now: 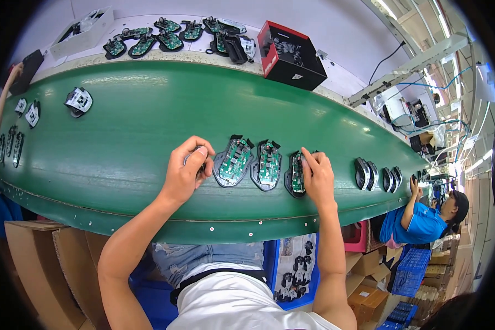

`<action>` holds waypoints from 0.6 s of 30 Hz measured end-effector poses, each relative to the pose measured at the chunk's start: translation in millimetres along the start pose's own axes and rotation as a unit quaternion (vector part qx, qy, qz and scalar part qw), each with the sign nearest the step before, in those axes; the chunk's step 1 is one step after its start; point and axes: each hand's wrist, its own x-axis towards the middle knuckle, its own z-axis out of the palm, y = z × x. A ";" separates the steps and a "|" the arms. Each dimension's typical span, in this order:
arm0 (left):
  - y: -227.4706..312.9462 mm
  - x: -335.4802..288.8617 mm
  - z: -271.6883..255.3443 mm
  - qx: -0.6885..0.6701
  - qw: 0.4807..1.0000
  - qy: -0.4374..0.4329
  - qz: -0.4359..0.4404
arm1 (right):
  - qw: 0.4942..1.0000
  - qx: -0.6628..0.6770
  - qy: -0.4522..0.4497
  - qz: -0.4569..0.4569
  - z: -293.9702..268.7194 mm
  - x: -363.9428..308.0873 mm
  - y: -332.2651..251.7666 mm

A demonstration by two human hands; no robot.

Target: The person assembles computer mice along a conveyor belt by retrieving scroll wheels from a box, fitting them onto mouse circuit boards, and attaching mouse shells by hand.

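Note:
Three black mouse-shaped base shells with green circuit boards lie in a row on the green belt before me: a left one (234,161), a middle one (268,166) and a right one (296,175). My left hand (186,171), just left of the row, has its fingers curled round something small and dark that I cannot make out. Over the right-hand shell, my right hand (320,179) holds its fingertips close together at the board's upper end. Those fingers cover part of the board, and whatever they pinch is hidden.
Curved black shell parts (367,174) lie farther right on the belt (165,110). Mouse parts (78,102) sit at left. The back ledge carries more boards (169,41), a black-and-red box (291,55) and a white bin (82,33). A person in blue (421,220) works at right; another's arm shows at far left.

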 end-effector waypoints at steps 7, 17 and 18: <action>-1.0 1.0 -0.7 0.031 0.999 0.008 -0.002 | 0.990 -0.112 -0.079 -0.014 -1.9 -1.2 -2.3; -5.7 -1.2 -2.7 0.034 0.999 0.010 -0.002 | 0.982 0.076 -0.168 0.029 -18.0 21.5 19.3; -5.4 1.0 -4.9 0.035 0.999 0.011 0.001 | 0.977 0.141 -0.148 0.068 -18.9 19.0 15.5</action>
